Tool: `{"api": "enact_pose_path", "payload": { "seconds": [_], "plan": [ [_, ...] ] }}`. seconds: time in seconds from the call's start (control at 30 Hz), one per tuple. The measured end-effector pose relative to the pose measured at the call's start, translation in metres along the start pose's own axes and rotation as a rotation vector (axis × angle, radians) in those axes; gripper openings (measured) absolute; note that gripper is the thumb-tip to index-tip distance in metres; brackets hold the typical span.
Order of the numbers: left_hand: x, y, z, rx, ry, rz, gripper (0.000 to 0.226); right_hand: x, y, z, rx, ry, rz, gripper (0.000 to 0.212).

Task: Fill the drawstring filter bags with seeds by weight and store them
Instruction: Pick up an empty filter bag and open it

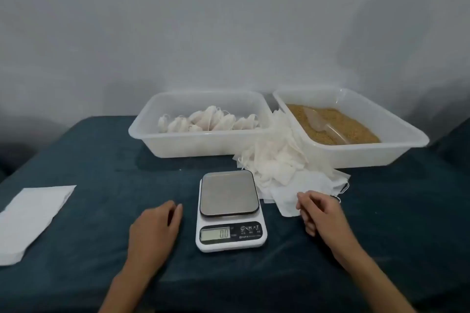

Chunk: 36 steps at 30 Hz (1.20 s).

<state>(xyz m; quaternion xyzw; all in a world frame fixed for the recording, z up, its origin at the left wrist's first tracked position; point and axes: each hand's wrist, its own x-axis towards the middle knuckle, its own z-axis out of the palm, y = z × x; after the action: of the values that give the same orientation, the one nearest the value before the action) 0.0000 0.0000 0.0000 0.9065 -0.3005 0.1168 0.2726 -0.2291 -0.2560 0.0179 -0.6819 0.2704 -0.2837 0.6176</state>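
Where the pile of empty drawstring filter bags (287,170) spills across the dark blue tablecloth (89,160), between the two white trays and just right of the scale, its nearest flat sheet reaches the right hand (319,211). That hand lies at the sheet's near edge with its fingers loosely curled; whether they actually pinch the fabric cannot be told. The seeds (353,122) fill the right tray (396,150), golden-brown, with a clear plastic scoop (323,122) lying half sunk in them. The left tray (183,146) holds a cluster of filled, tied bags (208,121). In front of the trays the digital scale (230,211) stands with a bare steel platform, and its display reads 0.0. The left hand (155,226) rests palm down on the cloth just left of the scale, fingers relaxed and together, gripping nothing. Well apart, at the left edge of the table, lies a flat white fabric sheet (30,218). A plain grey wall (229,20) rises behind the trays.
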Motion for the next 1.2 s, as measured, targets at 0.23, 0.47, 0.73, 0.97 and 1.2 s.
{"api": "enact_pose_path", "payload": {
  "seconds": [0.23,0.47,0.73,0.97,1.2],
  "plan": [
    [-0.005,0.014,-0.012,-0.051,0.081,0.041,0.038,-0.003,-0.002,0.003,0.006,0.001,-0.039,0.038],
    [0.041,0.117,-0.011,-0.201,-0.027,0.406,0.018,-0.002,-0.001,0.004,-0.013,0.004,-0.020,0.037],
    [0.078,0.210,0.052,0.431,-0.301,0.827,0.025,-0.001,0.001,0.003,-0.011,0.025,-0.040,0.038],
    [0.089,0.203,0.066,0.380,-0.208,0.824,0.018,0.001,0.003,0.003,0.026,0.034,-0.036,0.038],
    [0.049,0.198,0.035,-0.556,0.099,0.484,0.007,-0.007,-0.018,0.000,0.250,0.085,-0.041,0.040]
  ]
}}
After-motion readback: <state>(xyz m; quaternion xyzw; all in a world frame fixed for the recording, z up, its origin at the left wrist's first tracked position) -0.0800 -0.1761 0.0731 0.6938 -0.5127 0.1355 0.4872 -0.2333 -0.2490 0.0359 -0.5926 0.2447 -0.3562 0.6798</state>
